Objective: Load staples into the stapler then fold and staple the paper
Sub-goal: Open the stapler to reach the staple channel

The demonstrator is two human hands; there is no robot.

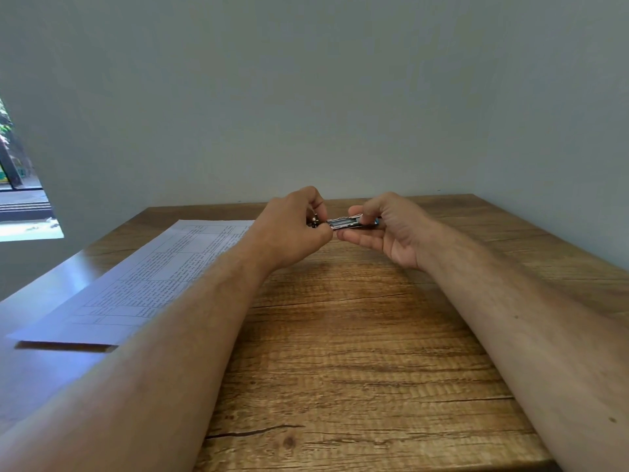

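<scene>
A small metal stapler with a blue end is held above the far middle of the wooden table. My right hand cradles its body from below, thumb on top. My left hand pinches the stapler's left end, where a small metal part sticks out; I cannot tell whether it is the pusher or a strip of staples. The open channel of the stapler faces up. A printed sheet of paper with a table of text lies flat on the left part of the table, partly under my left forearm.
A plain wall stands right behind the table's far edge. The paper's near corner overhangs a step or gap in the tabletop at the left. A window is at the far left.
</scene>
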